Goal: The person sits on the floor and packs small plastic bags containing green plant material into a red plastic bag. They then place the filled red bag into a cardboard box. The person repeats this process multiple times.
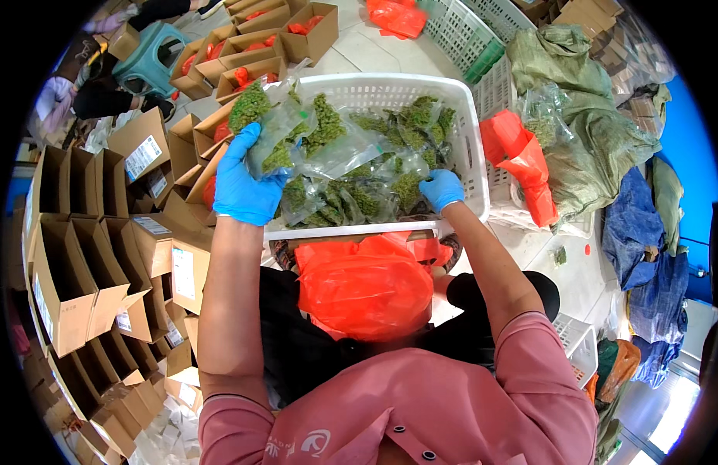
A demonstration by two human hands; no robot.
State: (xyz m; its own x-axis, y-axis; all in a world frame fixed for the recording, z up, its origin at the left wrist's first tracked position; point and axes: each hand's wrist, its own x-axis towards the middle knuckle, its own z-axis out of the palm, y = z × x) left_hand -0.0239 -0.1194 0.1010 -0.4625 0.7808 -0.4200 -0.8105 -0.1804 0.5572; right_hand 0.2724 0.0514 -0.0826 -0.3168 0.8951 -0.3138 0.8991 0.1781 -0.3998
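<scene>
My left hand [248, 180], in a blue glove, grips a bunch of clear plastic bags [280, 131] with green, moss-like plant pieces inside. It holds them above the left end of a white plastic basket [478, 168]. More clear bags of the same green stuff [359, 200] lie piled in the basket. Down at the basket's near right part, my right hand [443, 189], also gloved in blue, has its fingers curled on the edge of a bag of green plant pieces [408, 189]. A red plastic bag [364, 285] sits between my knees, just below the basket's near rim.
Rows of open cardboard boxes [74, 279] stand on my left; others farther off hold red bags [257, 46]. Woven sacks [585, 128], a red plastic bag [521, 160] and stacked crates [463, 38] are at right. A co-worker [97, 81] is near a teal stool [152, 61].
</scene>
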